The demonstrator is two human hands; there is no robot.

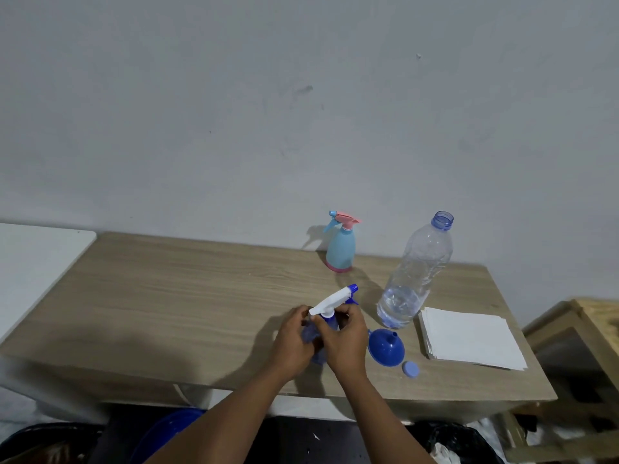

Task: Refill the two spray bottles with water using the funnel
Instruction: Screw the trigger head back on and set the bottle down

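A blue spray bottle (317, 354) with a white trigger head (330, 302) stands near the table's front edge. My left hand (294, 343) grips its body, and my right hand (345, 339) is closed around its neck under the head. To the right a blue funnel (386, 347) lies on its side, with a small blue cap (410, 369) beside it. A clear water bottle (413, 272), uncapped and holding a little water at the bottom, stands behind the funnel. A light-blue and pink spray bottle (341, 244) stands upright at the back by the wall.
A stack of white paper napkins (469, 339) lies at the right of the wooden table (167, 296). A white surface (33, 262) adjoins on the left, a wooden frame (576, 346) on the right. Black bags and a blue basin (167, 430) sit on the floor.
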